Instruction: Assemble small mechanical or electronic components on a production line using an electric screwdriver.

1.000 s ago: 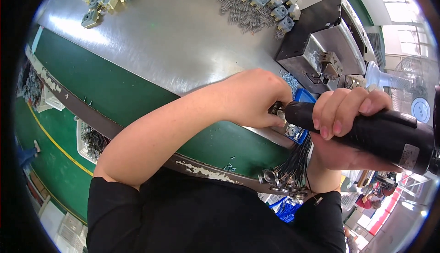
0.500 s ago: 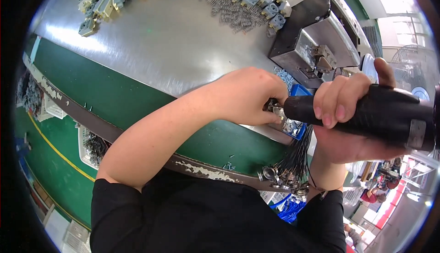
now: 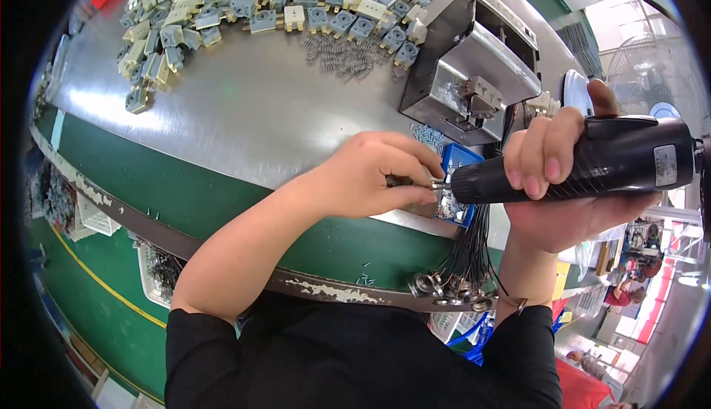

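Observation:
In my right hand [image 3: 546, 158] lies a black electric screwdriver [image 3: 637, 154], held nearly level with its nose to the left. The fingers wrap over its body and the thumb points up. My left hand [image 3: 366, 178] pinches a small dark part [image 3: 400, 181] between thumb and fingers; most of it is hidden, so its kind cannot be told. The screwdriver's metal bit [image 3: 441, 185] meets this part at the left fingertips. Just behind the bit stands a blue tray [image 3: 465, 155] with small metal pieces in it. Loose screws [image 3: 428, 136] lie beside the tray.
A metal fixture box [image 3: 459, 68] stands behind the tray on the steel tabletop [image 3: 244, 105]. Many grey and cream plastic housings [image 3: 263, 20] cover the far side, with a heap of springs [image 3: 348, 57]. Black wires with round metal ends [image 3: 444, 287] hang over the near edge.
The view has shifted, showing more of the far housings. The screwdriver's rear end has swung upward in the picture, while its nose stays at the left fingertips. Both hands keep their grips.

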Demonstrator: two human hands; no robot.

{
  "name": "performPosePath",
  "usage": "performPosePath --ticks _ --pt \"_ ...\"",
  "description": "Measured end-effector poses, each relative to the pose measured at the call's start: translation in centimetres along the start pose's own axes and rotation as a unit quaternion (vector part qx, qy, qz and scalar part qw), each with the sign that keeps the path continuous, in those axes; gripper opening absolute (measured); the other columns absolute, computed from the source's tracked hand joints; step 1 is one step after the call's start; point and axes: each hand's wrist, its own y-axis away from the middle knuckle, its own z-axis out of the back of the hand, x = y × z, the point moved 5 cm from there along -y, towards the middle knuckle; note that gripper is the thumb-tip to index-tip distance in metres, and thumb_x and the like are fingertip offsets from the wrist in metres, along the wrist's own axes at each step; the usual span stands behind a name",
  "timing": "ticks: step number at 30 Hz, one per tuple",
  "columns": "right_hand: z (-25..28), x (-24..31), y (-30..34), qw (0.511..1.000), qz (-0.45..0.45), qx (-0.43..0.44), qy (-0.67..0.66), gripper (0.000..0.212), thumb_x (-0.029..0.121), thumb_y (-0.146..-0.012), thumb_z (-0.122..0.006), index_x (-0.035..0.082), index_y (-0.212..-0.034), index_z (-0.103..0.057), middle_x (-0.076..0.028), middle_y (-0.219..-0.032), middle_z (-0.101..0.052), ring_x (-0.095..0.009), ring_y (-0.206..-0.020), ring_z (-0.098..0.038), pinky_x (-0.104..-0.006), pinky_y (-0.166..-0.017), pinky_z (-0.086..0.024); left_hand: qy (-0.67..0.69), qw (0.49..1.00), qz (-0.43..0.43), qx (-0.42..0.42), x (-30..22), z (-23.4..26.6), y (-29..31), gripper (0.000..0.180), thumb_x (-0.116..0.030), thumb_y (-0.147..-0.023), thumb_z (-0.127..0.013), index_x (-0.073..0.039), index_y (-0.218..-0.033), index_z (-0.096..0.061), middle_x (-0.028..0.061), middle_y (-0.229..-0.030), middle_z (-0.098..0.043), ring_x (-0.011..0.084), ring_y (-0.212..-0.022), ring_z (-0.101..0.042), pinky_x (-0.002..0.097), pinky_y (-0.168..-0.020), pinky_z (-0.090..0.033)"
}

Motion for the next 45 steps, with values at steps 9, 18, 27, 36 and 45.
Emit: performPosePath --ticks 9,18,27,36,45 --pt "3.3 3.7 -0.3 0.992 0.076 -0.091 0.042 0.101 0.083 -0.099 -0.042 -0.003 -0.151 -0.044 -0.002 -0.077 -0.049 -0.013 -0.06 -0.046 -0.0302 -0.057 -0.04 -0.092 0.98 -0.111 0.134 -2.7 -0.9 -0.1 0.045 -0.033 -0.069 -0.097 -0.011 -0.104 -0.08 0.0137 -0.134 -0.07 0.0449 -0.14 -0.055 0.0552 -0.113 -0.045" --pt "7.7 3.6 -1.4 0.967 0.13 -0.191 0.104 0.103 0.087 -0.096 -0.028 -0.002 -0.141 -0.052 -0.008 -0.08 -0.052 -0.022 -0.068 -0.049 -0.0401 -0.067 -0.042 -0.123 0.992 0.013 -0.003 -0.3 -1.2 -0.3 0.041 -0.013 -0.078 -0.091 0.0 -0.114 -0.077 0.0149 -0.123 -0.075 0.031 -0.117 -0.072 0.0412 -0.1 -0.057" --pt "9.3 2.2 -2.7 0.943 0.116 -0.264 0.167 0.1 0.086 -0.096 -0.028 -0.003 -0.135 -0.053 -0.01 -0.077 -0.055 -0.022 -0.065 -0.052 -0.0388 -0.064 -0.044 -0.117 0.993 0.006 0.011 -0.3 -1.2 -0.5 0.033 -0.009 -0.078 -0.091 0.0 -0.107 -0.078 0.0138 -0.118 -0.076 0.0316 -0.115 -0.072 0.0419 -0.099 -0.058" --pt "9.3 1.4 -3.0 0.945 0.085 -0.272 0.162 0.097 0.082 -0.098 -0.025 -0.003 -0.134 -0.055 -0.009 -0.075 -0.054 -0.021 -0.064 -0.051 -0.0362 -0.061 -0.044 -0.113 0.993 0.005 0.014 -0.1 -1.2 -0.4 0.033 -0.009 -0.078 -0.09 0.0 -0.107 -0.077 0.014 -0.117 -0.076 0.0318 -0.113 -0.073 0.0419 -0.098 -0.058" --pt "8.8 0.7 -3.2 0.926 0.063 -0.303 0.216 0.106 0.091 -0.094 -0.027 -0.002 -0.136 -0.054 -0.008 -0.075 -0.053 -0.02 -0.063 -0.05 -0.0361 -0.061 -0.044 -0.106 0.994 0.005 0.016 0.0 -1.1 -0.6 0.033 -0.009 -0.078 -0.09 0.001 -0.107 -0.077 0.0142 -0.116 -0.076 0.0319 -0.112 -0.073 0.0417 -0.097 -0.059"
